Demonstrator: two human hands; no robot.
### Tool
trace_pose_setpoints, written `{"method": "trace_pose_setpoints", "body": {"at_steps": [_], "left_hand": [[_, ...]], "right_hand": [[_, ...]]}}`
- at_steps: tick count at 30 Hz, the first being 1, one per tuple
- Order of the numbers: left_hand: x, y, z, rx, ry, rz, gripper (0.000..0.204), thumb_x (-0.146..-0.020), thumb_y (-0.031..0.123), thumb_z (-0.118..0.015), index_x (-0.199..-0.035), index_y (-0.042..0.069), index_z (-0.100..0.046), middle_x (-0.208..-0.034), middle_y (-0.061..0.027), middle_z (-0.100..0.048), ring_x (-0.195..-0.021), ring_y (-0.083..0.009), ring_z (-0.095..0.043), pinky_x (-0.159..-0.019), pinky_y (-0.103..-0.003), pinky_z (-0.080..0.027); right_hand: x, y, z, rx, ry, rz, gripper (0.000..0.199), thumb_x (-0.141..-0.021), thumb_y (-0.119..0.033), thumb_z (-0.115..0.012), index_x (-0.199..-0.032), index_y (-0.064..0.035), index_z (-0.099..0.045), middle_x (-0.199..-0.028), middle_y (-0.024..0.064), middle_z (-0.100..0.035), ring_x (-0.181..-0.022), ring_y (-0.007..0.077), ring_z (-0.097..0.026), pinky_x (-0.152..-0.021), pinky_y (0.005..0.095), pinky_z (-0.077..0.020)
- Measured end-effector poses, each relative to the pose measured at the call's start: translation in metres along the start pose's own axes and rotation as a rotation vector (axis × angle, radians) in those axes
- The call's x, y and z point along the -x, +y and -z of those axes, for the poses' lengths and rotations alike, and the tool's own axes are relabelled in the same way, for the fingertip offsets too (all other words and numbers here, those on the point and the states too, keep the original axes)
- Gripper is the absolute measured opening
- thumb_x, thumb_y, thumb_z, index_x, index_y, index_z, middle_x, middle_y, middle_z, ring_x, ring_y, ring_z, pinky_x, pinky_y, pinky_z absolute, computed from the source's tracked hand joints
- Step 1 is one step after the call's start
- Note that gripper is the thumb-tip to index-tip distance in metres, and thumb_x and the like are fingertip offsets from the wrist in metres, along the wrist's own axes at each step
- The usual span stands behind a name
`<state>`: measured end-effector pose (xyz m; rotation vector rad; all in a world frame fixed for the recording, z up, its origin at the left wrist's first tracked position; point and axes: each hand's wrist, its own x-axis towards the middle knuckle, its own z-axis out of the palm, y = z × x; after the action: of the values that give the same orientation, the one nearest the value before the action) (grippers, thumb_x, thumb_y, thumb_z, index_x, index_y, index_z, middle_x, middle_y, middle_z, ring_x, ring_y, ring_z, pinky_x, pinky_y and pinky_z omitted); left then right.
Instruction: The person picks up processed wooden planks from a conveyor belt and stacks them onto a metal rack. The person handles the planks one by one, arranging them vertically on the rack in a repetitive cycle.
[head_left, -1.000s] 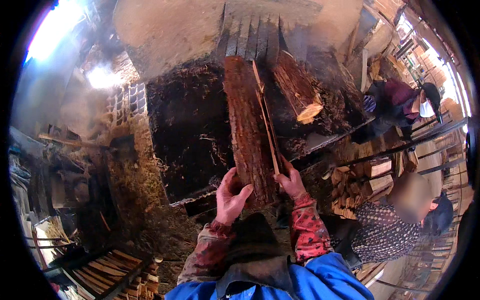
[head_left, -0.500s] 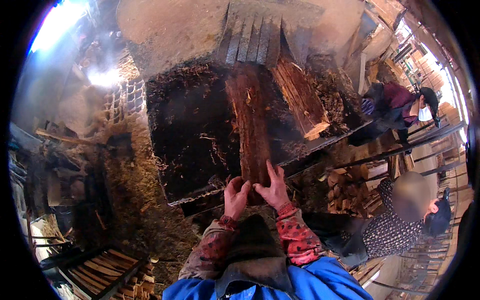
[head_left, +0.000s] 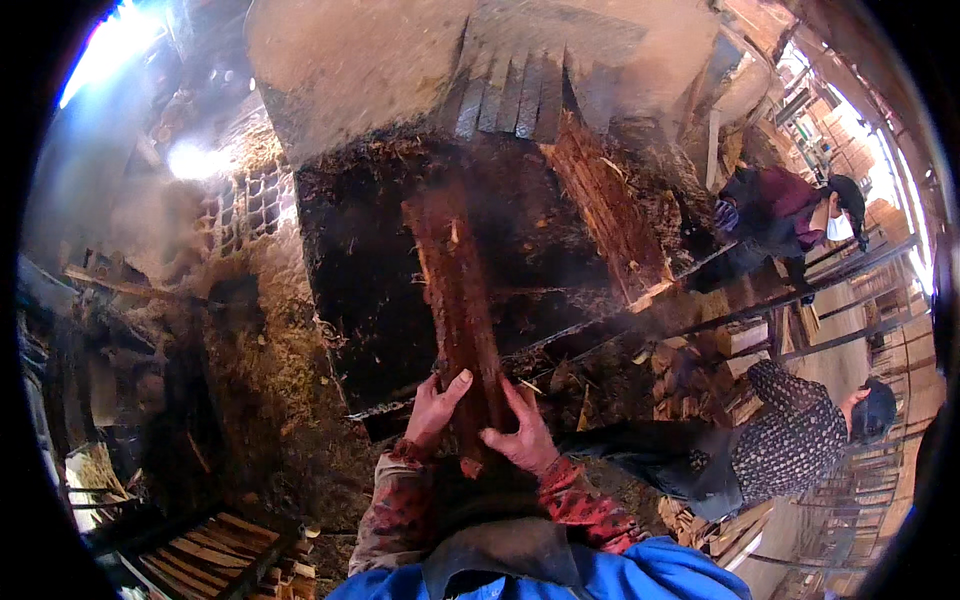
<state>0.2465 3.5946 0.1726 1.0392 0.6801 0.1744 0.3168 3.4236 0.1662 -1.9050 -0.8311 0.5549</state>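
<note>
Large dark steaming vat (head_left: 380,290), rectangular, black inside, set in rough ground strewn with straw and bark; vapour blurs its far side. Pale concrete wall (head_left: 380,60) rises behind it, with a row of grey upright planks (head_left: 520,95) leaning at its foot.

2 long reddish-brown bark-stripped logs lie in the vat. The second reddish log (head_left: 610,215) lies angled toward the right rim, apart from the first. The near reddish-brown log (head_left: 455,290) runs from mid-vat down over the near rim, its lower end at the person's chest.

2 other people on the right: a person in a maroon top and dark cap (head_left: 785,215) bent over by the vat's far right corner, and a person in a dotted dark shirt (head_left: 790,445) leaning low near the near right corner.

Stack of split pale wood slats (head_left: 215,550) at lower left.

Left hand (head_left: 432,410), fingers curled, grips the near log's left side, thumb up on its face. Right hand (head_left: 520,432) lies spread, palm down, on the log's right side, pressing rather than closing around it. Both sleeves are red-patterned.
</note>
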Motion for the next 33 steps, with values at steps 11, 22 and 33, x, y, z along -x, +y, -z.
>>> {"method": "trace_pose_setpoints", "body": {"at_steps": [11,22,33], "left_hand": [[-0.002,0.028,0.020,-0.016,0.252,-0.079,0.031,-0.083,0.020,-0.072,-0.103,-0.002,-0.065,-0.095,-0.0043,-0.067,-0.082,-0.0115,-0.060,-0.073,-0.027,-0.049],[-0.047,0.042,0.037,-0.046,0.271,-0.219,0.035,-0.077,0.014,-0.076,-0.105,-0.003,-0.063,-0.096,-0.0060,-0.067,-0.082,-0.0136,-0.062,-0.073,-0.028,-0.049],[-0.072,0.038,0.041,-0.140,0.485,-0.268,0.046,-0.072,0.019,-0.080,-0.105,-0.006,-0.058,-0.099,-0.0105,-0.066,-0.086,-0.0160,-0.061,-0.076,-0.030,-0.049]], "right_hand": [[-0.004,-0.021,-0.042,-0.093,-0.059,0.025,0.085,-0.073,-0.026,-0.073,-0.143,-0.0011,-0.032,-0.128,0.0197,-0.039,-0.122,0.0331,-0.038,-0.107,0.0391,-0.0302],[-0.078,-0.026,-0.028,0.291,-0.245,0.074,0.075,-0.081,-0.038,-0.068,-0.138,-0.0005,-0.039,-0.126,0.0270,-0.040,-0.115,0.0438,-0.046,-0.098,0.0420,-0.0415],[-0.080,-0.028,-0.049,0.341,-0.039,0.086,0.059,-0.082,-0.024,-0.066,-0.132,0.0014,-0.046,-0.132,0.0274,-0.040,-0.121,0.0425,-0.043,-0.103,0.0430,-0.0373]]}}
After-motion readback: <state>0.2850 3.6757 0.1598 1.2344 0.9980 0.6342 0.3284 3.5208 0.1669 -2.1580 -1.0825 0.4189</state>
